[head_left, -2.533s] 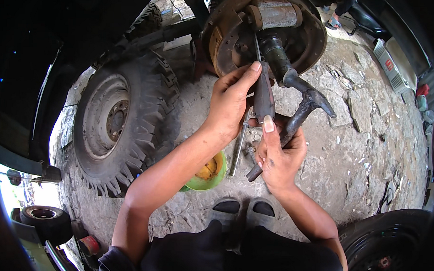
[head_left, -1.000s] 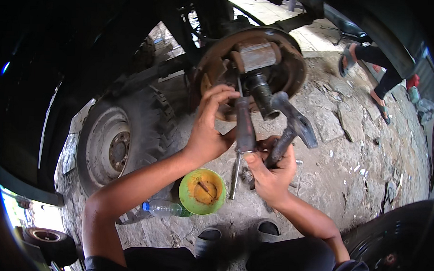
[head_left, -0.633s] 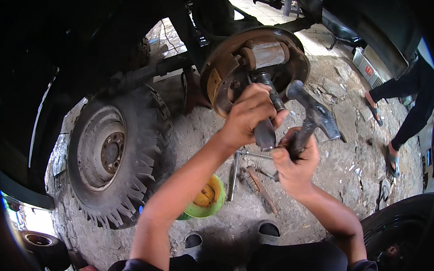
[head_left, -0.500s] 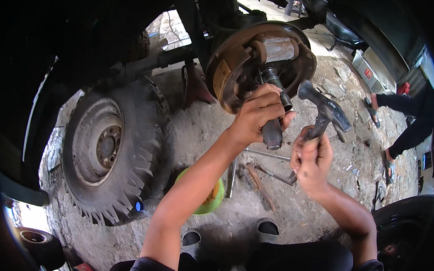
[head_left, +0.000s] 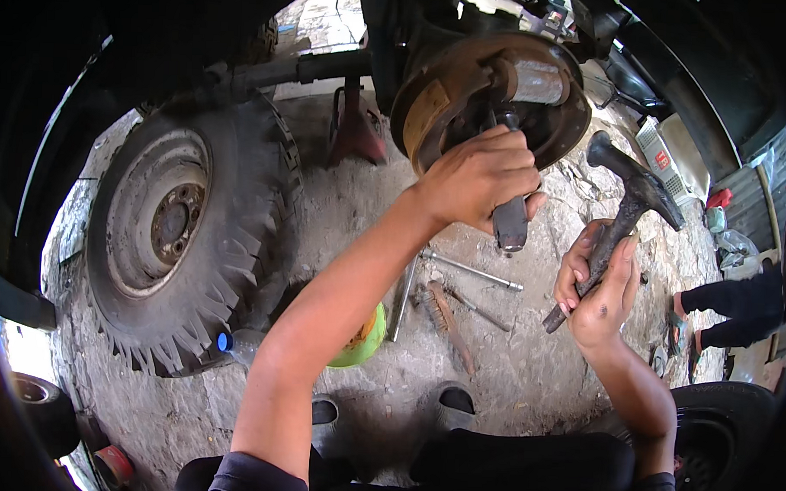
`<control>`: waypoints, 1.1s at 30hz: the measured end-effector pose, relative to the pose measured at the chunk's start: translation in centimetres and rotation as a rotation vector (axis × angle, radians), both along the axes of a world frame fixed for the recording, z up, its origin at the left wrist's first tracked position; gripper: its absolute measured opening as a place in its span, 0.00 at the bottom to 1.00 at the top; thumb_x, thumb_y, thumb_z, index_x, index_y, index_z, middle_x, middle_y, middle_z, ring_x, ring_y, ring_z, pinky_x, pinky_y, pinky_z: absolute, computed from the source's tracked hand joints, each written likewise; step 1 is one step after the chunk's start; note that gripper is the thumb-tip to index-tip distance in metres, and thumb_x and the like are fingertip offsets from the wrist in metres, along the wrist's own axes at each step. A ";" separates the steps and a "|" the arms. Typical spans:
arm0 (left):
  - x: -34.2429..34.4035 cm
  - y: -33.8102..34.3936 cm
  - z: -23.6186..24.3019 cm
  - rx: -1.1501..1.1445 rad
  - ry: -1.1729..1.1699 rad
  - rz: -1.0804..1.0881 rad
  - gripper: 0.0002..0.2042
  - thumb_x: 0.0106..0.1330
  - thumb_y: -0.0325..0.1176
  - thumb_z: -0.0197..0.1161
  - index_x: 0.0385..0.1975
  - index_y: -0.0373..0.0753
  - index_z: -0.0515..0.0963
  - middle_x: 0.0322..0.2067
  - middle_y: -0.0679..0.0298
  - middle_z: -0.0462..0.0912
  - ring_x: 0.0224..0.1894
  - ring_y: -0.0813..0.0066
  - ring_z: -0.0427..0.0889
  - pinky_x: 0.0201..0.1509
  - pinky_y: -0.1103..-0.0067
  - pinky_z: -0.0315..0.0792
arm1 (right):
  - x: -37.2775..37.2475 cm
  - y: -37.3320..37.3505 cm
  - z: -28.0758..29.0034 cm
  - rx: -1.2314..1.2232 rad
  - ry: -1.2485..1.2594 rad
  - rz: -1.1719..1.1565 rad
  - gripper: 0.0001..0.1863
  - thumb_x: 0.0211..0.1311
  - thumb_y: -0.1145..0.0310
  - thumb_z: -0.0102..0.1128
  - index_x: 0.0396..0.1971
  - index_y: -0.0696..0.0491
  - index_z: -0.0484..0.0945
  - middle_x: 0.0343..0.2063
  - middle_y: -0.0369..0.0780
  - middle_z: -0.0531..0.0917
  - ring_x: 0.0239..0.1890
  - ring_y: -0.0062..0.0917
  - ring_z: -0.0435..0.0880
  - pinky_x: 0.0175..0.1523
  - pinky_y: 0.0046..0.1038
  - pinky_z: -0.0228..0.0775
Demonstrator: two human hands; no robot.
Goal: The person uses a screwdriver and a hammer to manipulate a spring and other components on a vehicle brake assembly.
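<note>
My left hand (head_left: 486, 175) is wrapped round a dark metal bar (head_left: 510, 225) with a blunt, squared end. The bar reaches into the middle of a rusty brake backing plate (head_left: 428, 108); its far end is mostly behind my fingers. A pale, rust-stained cylindrical part (head_left: 539, 83) sits at the plate's upper right. In my right hand (head_left: 601, 298) is a hammer (head_left: 635, 193), gripped by its dark handle. Its head is raised to the right of the bar, apart from it.
A large tyre on its rim (head_left: 186, 230) stands left, near a red jack stand (head_left: 358, 132). On the ground lie a wire brush (head_left: 447, 321), metal rods (head_left: 474, 270) and a green bowl (head_left: 372, 340). A person's legs (head_left: 733, 305) show right, below a white crate (head_left: 673, 160).
The hammer has moved right and away from the bar, its handle now more fully in view. My left hand stays on the bar. The view has shifted, and the person's legs appear lower.
</note>
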State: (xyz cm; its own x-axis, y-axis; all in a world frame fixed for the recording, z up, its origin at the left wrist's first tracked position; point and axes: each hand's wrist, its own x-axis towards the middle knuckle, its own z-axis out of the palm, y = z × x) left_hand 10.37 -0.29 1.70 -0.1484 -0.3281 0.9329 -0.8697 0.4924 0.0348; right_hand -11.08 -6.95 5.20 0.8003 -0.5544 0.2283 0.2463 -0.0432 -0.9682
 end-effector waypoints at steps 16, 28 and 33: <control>1.2 0.3 -0.4 0.002 -0.049 -0.005 0.08 0.46 0.23 0.69 0.19 0.38 0.73 0.20 0.64 0.69 0.26 0.65 0.72 0.32 0.73 0.65 | -1.6 0.2 -3.7 -0.106 0.001 0.021 0.31 0.73 0.40 0.44 0.40 0.61 0.68 0.18 0.35 0.66 0.13 0.13 0.61 0.18 0.17 0.51; 1.4 0.5 -0.2 0.052 -0.045 -0.022 0.09 0.44 0.25 0.69 0.18 0.39 0.72 0.20 0.65 0.69 0.28 0.65 0.72 0.35 0.73 0.65 | -1.5 0.9 -4.0 -0.119 -0.039 0.054 0.30 0.71 0.42 0.51 0.40 0.61 0.69 0.19 0.34 0.67 0.18 0.12 0.62 0.19 0.15 0.51; 1.3 0.8 -0.2 0.061 0.072 -0.058 0.10 0.41 0.32 0.71 0.20 0.42 0.75 0.22 0.67 0.73 0.30 0.64 0.74 0.38 0.73 0.68 | -2.0 -1.8 -5.4 -0.807 -0.013 0.114 0.30 0.72 0.41 0.45 0.39 0.60 0.68 0.16 0.33 0.66 0.10 0.15 0.62 0.15 0.20 0.55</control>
